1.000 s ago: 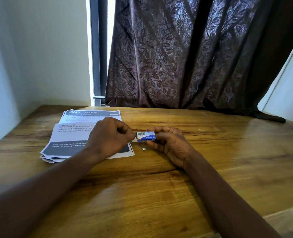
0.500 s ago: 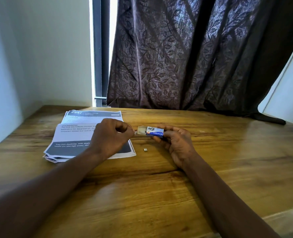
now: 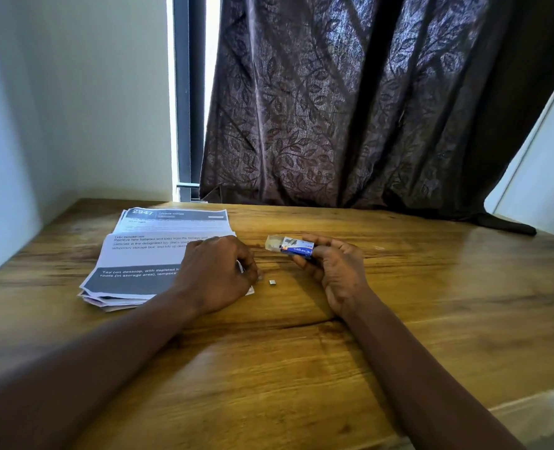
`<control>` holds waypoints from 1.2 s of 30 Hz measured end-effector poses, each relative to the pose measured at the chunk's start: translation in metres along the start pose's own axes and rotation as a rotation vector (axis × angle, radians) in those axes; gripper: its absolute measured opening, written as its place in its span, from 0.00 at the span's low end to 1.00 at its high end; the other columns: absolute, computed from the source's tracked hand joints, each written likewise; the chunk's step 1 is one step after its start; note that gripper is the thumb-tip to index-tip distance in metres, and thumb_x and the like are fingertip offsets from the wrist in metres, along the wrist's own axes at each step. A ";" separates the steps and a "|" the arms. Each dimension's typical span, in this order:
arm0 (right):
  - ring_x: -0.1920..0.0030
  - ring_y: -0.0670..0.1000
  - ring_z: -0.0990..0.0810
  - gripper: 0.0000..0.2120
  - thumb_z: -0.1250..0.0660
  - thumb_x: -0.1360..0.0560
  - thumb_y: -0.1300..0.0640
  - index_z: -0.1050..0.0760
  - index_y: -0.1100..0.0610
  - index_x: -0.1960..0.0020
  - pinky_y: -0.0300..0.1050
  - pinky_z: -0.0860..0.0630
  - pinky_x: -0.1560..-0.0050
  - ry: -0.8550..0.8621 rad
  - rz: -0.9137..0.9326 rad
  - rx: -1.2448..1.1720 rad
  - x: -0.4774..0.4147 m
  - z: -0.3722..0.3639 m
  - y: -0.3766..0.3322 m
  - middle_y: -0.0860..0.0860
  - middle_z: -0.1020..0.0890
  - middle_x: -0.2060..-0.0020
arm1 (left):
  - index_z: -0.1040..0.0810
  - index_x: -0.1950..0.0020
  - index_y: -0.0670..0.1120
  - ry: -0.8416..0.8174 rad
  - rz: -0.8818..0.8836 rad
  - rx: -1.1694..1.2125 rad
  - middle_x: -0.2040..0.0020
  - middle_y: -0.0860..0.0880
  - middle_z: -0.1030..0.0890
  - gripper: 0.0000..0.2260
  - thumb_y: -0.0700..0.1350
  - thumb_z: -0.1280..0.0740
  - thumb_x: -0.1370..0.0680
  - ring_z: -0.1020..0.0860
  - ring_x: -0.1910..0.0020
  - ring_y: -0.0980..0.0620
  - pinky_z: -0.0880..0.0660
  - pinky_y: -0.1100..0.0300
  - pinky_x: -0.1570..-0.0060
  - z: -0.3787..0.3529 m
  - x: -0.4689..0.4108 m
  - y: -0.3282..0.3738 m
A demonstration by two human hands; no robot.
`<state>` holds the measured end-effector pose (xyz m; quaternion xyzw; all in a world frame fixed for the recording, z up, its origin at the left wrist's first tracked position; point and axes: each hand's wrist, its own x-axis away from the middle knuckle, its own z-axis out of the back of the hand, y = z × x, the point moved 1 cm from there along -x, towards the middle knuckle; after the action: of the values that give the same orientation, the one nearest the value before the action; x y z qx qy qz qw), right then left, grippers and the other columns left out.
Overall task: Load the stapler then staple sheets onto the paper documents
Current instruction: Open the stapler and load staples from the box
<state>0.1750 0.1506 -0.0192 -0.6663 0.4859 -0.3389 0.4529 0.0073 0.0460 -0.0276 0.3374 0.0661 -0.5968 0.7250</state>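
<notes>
Paper stack [image 3: 145,254] partly under left hand [image 3: 217,271]

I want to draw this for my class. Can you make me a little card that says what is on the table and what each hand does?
table: wooden, by a curtain
papers: printed stack, on the left
box: small, blue, tray partly out
right hand: holds the box
left hand: on the papers' edge, fingers curled; contents unclear
metal bit: tiny, lies between the hands
stapler: not in view
</notes>
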 end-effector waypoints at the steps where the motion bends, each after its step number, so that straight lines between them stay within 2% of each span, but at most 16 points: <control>1: 0.50 0.61 0.14 0.09 0.35 0.24 0.74 0.19 0.64 0.56 0.47 0.15 0.56 -0.001 -0.003 0.001 0.000 0.000 0.000 0.62 0.14 0.54 | 0.15 0.61 0.56 0.005 0.002 0.003 0.49 0.58 0.15 0.05 0.52 0.27 0.26 0.19 0.48 0.54 0.26 0.48 0.41 0.000 0.000 0.000; 5: 0.50 0.61 0.14 0.09 0.36 0.24 0.74 0.19 0.65 0.56 0.45 0.15 0.59 -0.006 -0.003 -0.008 -0.001 0.000 0.000 0.63 0.14 0.53 | 0.16 0.57 0.57 0.036 -0.033 0.003 0.47 0.59 0.16 0.05 0.56 0.29 0.25 0.20 0.46 0.55 0.27 0.49 0.41 -0.002 0.000 0.000; 9: 0.49 0.61 0.14 0.09 0.35 0.25 0.74 0.18 0.66 0.54 0.44 0.15 0.61 -0.008 0.004 -0.017 -0.003 0.000 0.002 0.62 0.14 0.51 | 0.18 0.50 0.62 -0.017 -0.099 0.001 0.43 0.61 0.18 0.13 0.64 0.34 0.29 0.22 0.42 0.57 0.31 0.48 0.35 -0.002 0.001 0.003; 12: 0.49 0.61 0.14 0.08 0.35 0.25 0.74 0.18 0.67 0.52 0.43 0.16 0.62 -0.001 -0.002 -0.016 -0.005 0.000 0.003 0.62 0.14 0.51 | 0.17 0.47 0.63 -0.053 -0.147 -0.033 0.39 0.62 0.20 0.14 0.65 0.33 0.28 0.24 0.38 0.57 0.35 0.49 0.33 -0.003 0.002 0.005; 16: 0.49 0.61 0.14 0.09 0.36 0.24 0.74 0.19 0.68 0.49 0.45 0.15 0.58 0.001 -0.008 -0.008 -0.005 0.001 0.002 0.63 0.15 0.51 | 0.16 0.47 0.64 -0.085 -0.165 -0.043 0.37 0.63 0.22 0.11 0.63 0.31 0.26 0.27 0.35 0.58 0.40 0.49 0.31 -0.004 0.002 0.004; 22: 0.50 0.59 0.13 0.09 0.35 0.24 0.74 0.18 0.65 0.53 0.45 0.15 0.56 -0.012 -0.006 0.001 -0.003 0.001 0.001 0.61 0.14 0.52 | 0.15 0.52 0.62 -0.084 -0.171 -0.023 0.37 0.62 0.21 0.07 0.61 0.28 0.27 0.26 0.36 0.58 0.39 0.50 0.32 -0.006 0.001 0.004; 27: 0.51 0.59 0.13 0.08 0.34 0.25 0.74 0.18 0.66 0.53 0.45 0.15 0.56 -0.034 0.010 0.000 0.000 0.000 0.000 0.61 0.14 0.54 | 0.15 0.53 0.60 0.072 -0.241 0.032 0.42 0.63 0.18 0.10 0.61 0.32 0.27 0.24 0.41 0.60 0.36 0.49 0.33 -0.003 0.000 0.007; 32: 0.53 0.58 0.13 0.09 0.35 0.24 0.75 0.18 0.66 0.52 0.41 0.16 0.61 -0.124 0.004 -0.002 0.003 -0.003 0.000 0.64 0.14 0.52 | 0.14 0.51 0.56 0.298 -0.236 0.134 0.46 0.60 0.17 0.04 0.51 0.26 0.25 0.21 0.44 0.58 0.30 0.47 0.39 0.005 -0.003 0.006; 36: 0.57 0.57 0.13 0.09 0.35 0.25 0.75 0.19 0.68 0.50 0.40 0.17 0.63 -0.201 -0.021 -0.002 0.007 -0.005 -0.001 0.65 0.14 0.52 | 0.14 0.51 0.56 0.321 -0.188 0.165 0.47 0.60 0.16 0.03 0.51 0.26 0.24 0.20 0.46 0.59 0.25 0.43 0.41 0.008 -0.005 0.001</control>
<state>0.1723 0.1429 -0.0167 -0.7023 0.4314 -0.2747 0.4951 0.0044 0.0460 -0.0188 0.4786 0.1631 -0.6039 0.6162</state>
